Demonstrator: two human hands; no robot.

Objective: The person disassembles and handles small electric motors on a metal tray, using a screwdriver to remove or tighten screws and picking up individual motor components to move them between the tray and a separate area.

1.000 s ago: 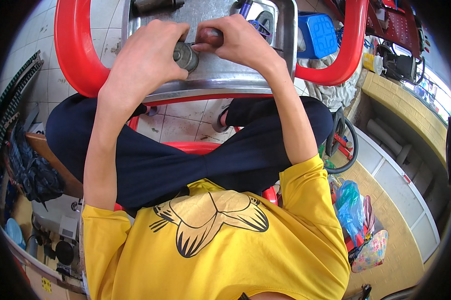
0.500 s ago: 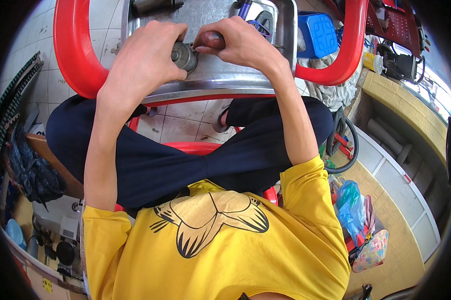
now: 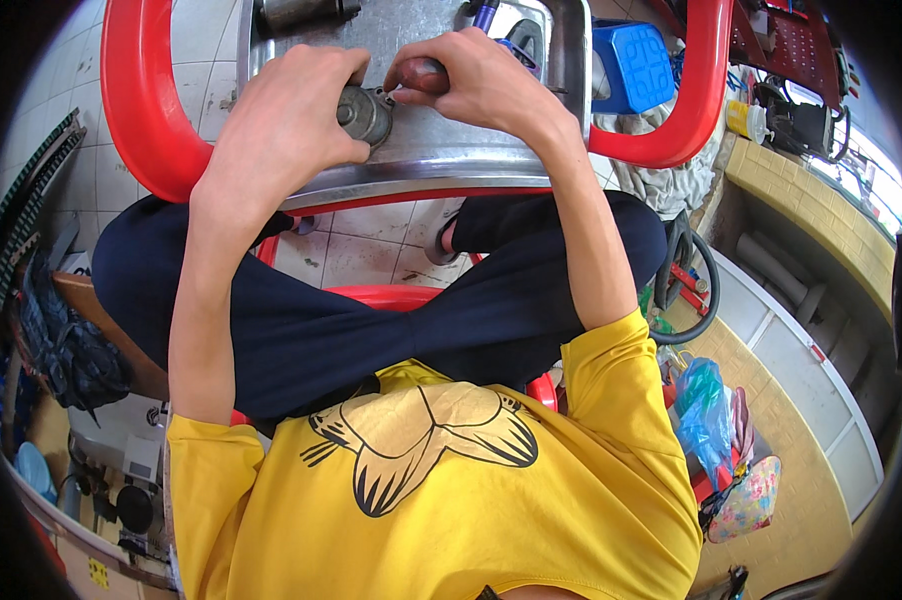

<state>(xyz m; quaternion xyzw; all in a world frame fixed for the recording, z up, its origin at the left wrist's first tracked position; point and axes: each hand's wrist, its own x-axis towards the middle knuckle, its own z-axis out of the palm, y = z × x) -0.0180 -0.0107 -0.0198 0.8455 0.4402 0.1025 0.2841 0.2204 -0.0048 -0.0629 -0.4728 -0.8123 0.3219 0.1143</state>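
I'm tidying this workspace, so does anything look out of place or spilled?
The pale cloth lies bunched up by the red frame on the right, as if dropped rather than folded. No spill shows on the visible part of the metal tray around the grey metal part.

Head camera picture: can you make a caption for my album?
Left hand around a round grey metal part, right hand gripping a rounded reddish-brown object, over a metal tray.

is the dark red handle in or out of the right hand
In: the right hand is curled around the handle, whose rounded side shows.
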